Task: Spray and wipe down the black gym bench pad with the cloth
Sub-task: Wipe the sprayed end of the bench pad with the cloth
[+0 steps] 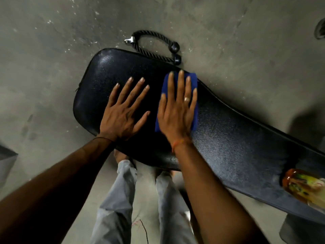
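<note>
The black gym bench pad (228,138) runs from the upper left down to the lower right. My left hand (123,110) lies flat on its wide end, fingers spread, holding nothing. Just to the right, my right hand (177,110) presses flat on a folded blue cloth (193,81) that lies on the pad near its far edge. The cloth shows around my fingers and palm. A spray bottle (304,187) with an orange end and a colourful label lies on the pad at the lower right.
A black rope handle with a metal clip (154,44) lies on the grey concrete floor just beyond the pad. My legs in grey trousers (119,199) stand at the pad's near edge. A grey object (7,161) sits at the left edge.
</note>
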Action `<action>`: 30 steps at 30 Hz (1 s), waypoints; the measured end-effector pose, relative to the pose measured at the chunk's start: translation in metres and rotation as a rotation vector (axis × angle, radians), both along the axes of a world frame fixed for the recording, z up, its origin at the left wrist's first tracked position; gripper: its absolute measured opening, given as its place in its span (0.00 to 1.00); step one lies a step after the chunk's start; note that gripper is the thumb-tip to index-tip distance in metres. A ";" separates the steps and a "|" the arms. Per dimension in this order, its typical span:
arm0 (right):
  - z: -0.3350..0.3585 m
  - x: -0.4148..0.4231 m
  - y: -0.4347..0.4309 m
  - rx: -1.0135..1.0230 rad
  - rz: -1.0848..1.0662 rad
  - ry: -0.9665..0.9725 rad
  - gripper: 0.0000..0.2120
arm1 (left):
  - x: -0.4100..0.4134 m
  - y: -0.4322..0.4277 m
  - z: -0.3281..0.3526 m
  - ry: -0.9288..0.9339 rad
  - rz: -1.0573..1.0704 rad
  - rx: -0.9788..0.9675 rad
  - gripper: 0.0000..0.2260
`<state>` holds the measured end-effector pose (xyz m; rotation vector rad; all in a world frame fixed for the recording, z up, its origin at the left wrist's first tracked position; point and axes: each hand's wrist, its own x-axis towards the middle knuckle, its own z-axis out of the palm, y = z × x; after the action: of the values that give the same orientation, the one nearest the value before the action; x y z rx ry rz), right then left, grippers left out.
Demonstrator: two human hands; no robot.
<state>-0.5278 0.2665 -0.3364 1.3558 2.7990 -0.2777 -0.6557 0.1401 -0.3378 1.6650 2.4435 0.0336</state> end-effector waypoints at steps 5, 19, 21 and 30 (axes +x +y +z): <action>0.001 -0.015 0.003 0.020 -0.123 0.010 0.28 | -0.001 0.000 0.002 -0.018 -0.031 0.011 0.31; -0.004 -0.081 0.024 0.029 -0.126 0.009 0.28 | -0.068 -0.018 0.001 -0.007 -0.030 0.025 0.31; -0.003 -0.080 0.013 0.030 -0.147 0.021 0.28 | -0.068 -0.018 0.001 -0.011 -0.034 0.037 0.31; 0.007 -0.051 -0.050 0.004 0.080 -0.064 0.29 | -0.069 -0.017 -0.002 -0.050 -0.038 0.078 0.31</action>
<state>-0.5784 0.2162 -0.3294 1.2266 2.7943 -0.2226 -0.7249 0.1230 -0.3399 1.7202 2.4020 0.1651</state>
